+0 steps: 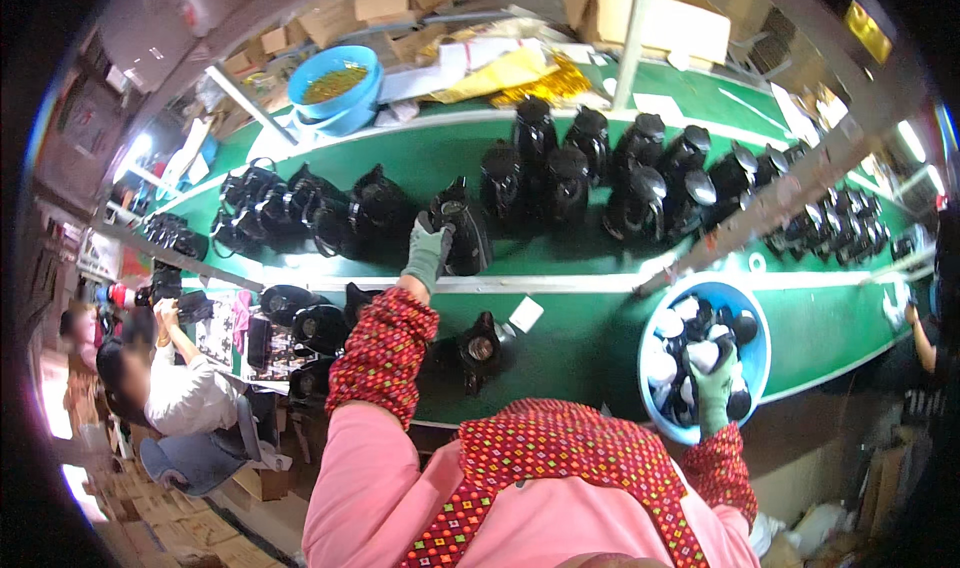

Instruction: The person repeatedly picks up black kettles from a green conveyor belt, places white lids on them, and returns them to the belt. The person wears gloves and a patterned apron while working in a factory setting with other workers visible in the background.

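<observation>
My left hand (428, 252), in a grey-green glove, is closed on the side of a black plastic jug (462, 236) standing on the green work surface. My right hand (713, 376), gloved alike, reaches into a light blue basin (762, 343). Its fingers bend round a white rounded piece (704, 354) among several loose black and white round parts. Nearer to me, a black jug with an open round mouth (482, 350) lies beside a small white card (526, 314).
Rows of black jugs (567, 176) stand right of my left hand, with more jugs (378, 200) to its left. A slanting metal post (740, 208) crosses the right side. Stacked blue basins (338, 88) sit at the back. At the left, a person in white (195, 396) handles black parts.
</observation>
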Demonstrator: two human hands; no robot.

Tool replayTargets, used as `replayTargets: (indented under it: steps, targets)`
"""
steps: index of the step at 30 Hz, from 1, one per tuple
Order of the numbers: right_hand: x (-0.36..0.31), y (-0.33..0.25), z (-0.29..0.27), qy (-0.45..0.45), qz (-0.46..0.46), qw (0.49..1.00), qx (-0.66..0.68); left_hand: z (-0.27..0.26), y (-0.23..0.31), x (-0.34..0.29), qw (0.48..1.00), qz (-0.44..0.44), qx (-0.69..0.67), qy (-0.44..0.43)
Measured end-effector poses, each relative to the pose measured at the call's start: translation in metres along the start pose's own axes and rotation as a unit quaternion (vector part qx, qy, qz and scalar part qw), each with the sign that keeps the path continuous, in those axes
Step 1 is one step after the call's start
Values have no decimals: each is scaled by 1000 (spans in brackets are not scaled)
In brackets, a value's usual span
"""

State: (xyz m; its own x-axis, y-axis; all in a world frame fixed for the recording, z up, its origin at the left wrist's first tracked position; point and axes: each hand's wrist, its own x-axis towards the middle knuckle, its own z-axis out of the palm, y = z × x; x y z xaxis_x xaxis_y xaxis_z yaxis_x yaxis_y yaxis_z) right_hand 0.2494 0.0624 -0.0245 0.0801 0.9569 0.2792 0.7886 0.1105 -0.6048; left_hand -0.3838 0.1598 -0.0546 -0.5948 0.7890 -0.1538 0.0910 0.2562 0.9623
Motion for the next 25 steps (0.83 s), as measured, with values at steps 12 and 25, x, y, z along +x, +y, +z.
replayTargets:
  steps: [12, 25]
  targets:
    - [28, -145, -12, -171, -126, 974, 72, 95, 88, -210, 931, 174, 143, -286]
    - [34, -196, 6, -411, -193, 890, -38, 148, 59, -274, 852, 253, 305, -342]
